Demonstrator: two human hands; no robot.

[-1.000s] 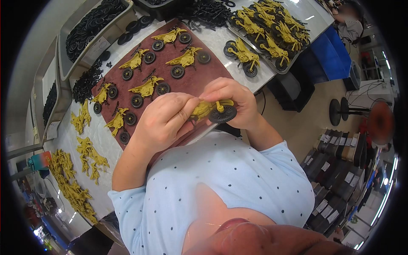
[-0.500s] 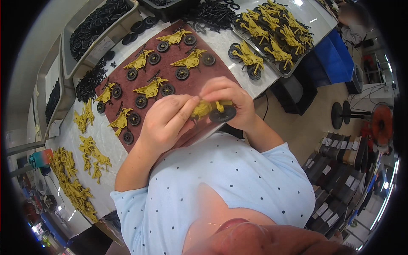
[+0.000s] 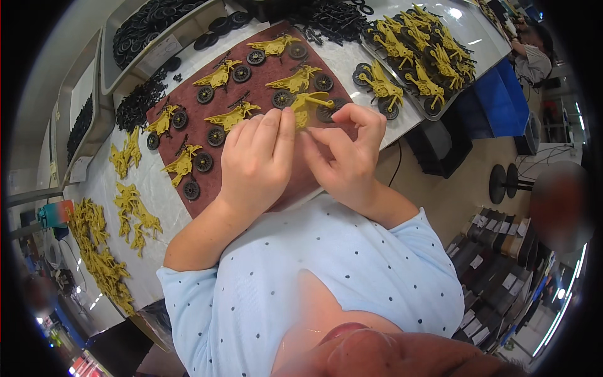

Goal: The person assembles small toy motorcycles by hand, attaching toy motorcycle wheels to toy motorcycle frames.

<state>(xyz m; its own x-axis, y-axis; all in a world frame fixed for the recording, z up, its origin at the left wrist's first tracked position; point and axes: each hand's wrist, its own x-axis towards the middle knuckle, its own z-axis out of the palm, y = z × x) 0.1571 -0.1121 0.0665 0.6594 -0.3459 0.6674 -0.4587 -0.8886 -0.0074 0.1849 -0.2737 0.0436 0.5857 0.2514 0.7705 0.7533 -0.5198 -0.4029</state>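
Note:
My left hand (image 3: pixel 259 151) is closed on a yellow plastic toy motorcycle (image 3: pixel 304 112), its fingertips at the body's near left side. A black wheel (image 3: pixel 328 113) sits at the toy's right end, under a yellow arm. Beside the toy, my right hand (image 3: pixel 349 151) has its thumb and forefinger apart, the forefinger close to the wheel and the thumb tip just below the body. Its other fingers are curled. On the maroon mat (image 3: pixel 260 81) lie several similar yellow motorcycles (image 3: pixel 217 76) with black wheels. The held toy's underside is hidden.
A grey bin of black tyres (image 3: pixel 147 34) stands at the far left, with small black parts (image 3: pixel 139 103) beside it. Yellow body parts (image 3: pixel 94 248) are heaped at the left. A tray of wheeled yellow motorcycles (image 3: pixel 427 60) sits far right, near blue (image 3: pixel 493 100) and black bins (image 3: pixel 440 147).
Both hands have moved away from my chest, lowering the toy motorcycle over the mat and turning it. My right hand's fingers have spread from around the toy.

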